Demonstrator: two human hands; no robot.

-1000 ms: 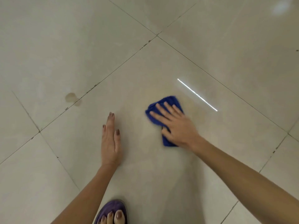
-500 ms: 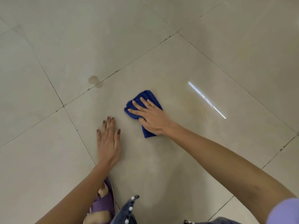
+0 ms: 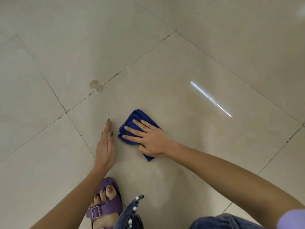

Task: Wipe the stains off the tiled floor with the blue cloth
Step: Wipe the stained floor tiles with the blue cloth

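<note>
A folded blue cloth [image 3: 130, 125] lies on the beige tiled floor [image 3: 165, 63] near the middle of the view. My right hand [image 3: 151, 139] presses flat on top of it, fingers spread and pointing left. Just to the cloth's left, my left hand [image 3: 105, 146] rests flat on the floor with fingers together, holding nothing. A brownish stain [image 3: 96, 85] sits on the tile joint farther away, up and left of both hands. Faint yellowish smears [image 3: 191, 100] show on the tile to the right of the cloth.
My foot in a purple sandal [image 3: 105, 205] stands right behind my left hand, with a denim trouser leg [image 3: 130, 214] beside it. A bright streak of reflected light [image 3: 211, 99] lies on the tile to the right. Dark grout lines cross the floor.
My right hand has slid the cloth to the left, until it sits close beside my left hand. My head has shifted, bringing the sandal and trousers into view.
</note>
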